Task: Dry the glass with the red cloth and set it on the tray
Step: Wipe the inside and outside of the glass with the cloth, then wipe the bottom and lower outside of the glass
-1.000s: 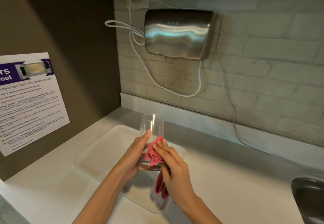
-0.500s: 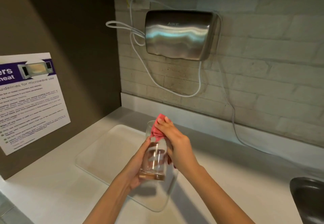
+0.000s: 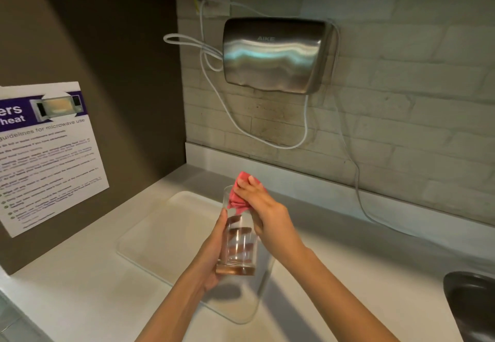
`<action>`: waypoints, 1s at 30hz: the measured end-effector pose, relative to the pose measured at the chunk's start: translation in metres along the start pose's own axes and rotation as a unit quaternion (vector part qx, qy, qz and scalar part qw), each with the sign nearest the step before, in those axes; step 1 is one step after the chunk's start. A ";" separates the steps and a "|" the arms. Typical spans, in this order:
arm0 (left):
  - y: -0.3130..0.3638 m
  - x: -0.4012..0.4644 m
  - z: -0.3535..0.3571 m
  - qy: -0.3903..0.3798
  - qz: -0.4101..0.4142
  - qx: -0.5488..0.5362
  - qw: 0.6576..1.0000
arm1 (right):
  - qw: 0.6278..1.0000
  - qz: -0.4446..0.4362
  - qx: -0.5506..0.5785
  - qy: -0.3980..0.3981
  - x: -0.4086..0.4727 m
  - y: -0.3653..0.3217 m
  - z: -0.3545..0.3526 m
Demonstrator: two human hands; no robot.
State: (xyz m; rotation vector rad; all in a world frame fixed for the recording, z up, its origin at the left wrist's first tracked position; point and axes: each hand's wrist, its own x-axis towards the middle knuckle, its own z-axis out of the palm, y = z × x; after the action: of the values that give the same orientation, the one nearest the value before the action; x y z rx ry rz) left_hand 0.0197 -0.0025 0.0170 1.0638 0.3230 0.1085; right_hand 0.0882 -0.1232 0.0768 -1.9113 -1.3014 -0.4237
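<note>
A clear drinking glass (image 3: pixel 239 248) is held upright above the white tray (image 3: pixel 160 231), with my left hand (image 3: pixel 214 258) wrapped around its lower half. My right hand (image 3: pixel 263 210) grips the bunched red cloth (image 3: pixel 238 198) and presses it against the glass's rim; part of the cloth hangs inside or against the upper wall. The tray lies flat on the white counter under both hands, and nothing stands on its visible part.
A steel hand dryer (image 3: pixel 276 55) hangs on the brick wall, its white cables (image 3: pixel 305 132) looping down toward the counter. A microwave notice (image 3: pixel 45 154) is stuck to the brown panel at left. A dark sink bowl (image 3: pixel 471 304) sits at the right edge.
My right hand has carried the red cloth from the glass's lower side up to its rim. My left hand has lowered its grip on the glass, which sits a little lower.
</note>
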 end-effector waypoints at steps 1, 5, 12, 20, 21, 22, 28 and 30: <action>0.001 0.001 0.000 0.000 0.006 -0.003 1.000 | 1.000 -0.005 0.000 -0.013 -0.005 -0.003 0.003; 0.012 0.000 -0.003 -0.005 -0.032 -0.091 0.995 | 0.997 -0.007 0.063 -0.054 -0.045 -0.012 0.016; 0.031 0.007 0.002 0.081 -0.072 -0.274 0.956 | 0.932 0.210 0.253 0.155 -0.073 -0.020 0.006; 0.050 0.013 0.014 0.052 -0.101 -0.220 0.969 | 0.839 0.313 0.290 0.337 -0.068 -0.026 -0.006; 0.050 0.012 0.017 0.048 -0.107 -0.212 0.970 | 0.844 0.295 0.286 0.345 -0.065 -0.031 -0.007; 0.051 0.012 0.021 0.038 -0.113 -0.208 0.971 | 0.847 0.276 0.287 0.352 -0.062 -0.035 -0.007; 0.044 0.009 0.047 -0.011 -0.132 -0.280 0.951 | 0.883 0.200 0.269 0.330 -0.046 -0.036 0.005; 0.040 0.005 0.054 -0.059 -0.147 -0.315 0.936 | 0.917 0.167 0.207 0.296 -0.039 -0.036 0.010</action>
State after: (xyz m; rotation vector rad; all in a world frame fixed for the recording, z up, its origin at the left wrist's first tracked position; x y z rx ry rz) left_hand 0.0440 -0.0271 0.0743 0.3751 0.3056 -0.1170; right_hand 0.0377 -0.1338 0.0599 -1.4438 -0.5903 -0.4581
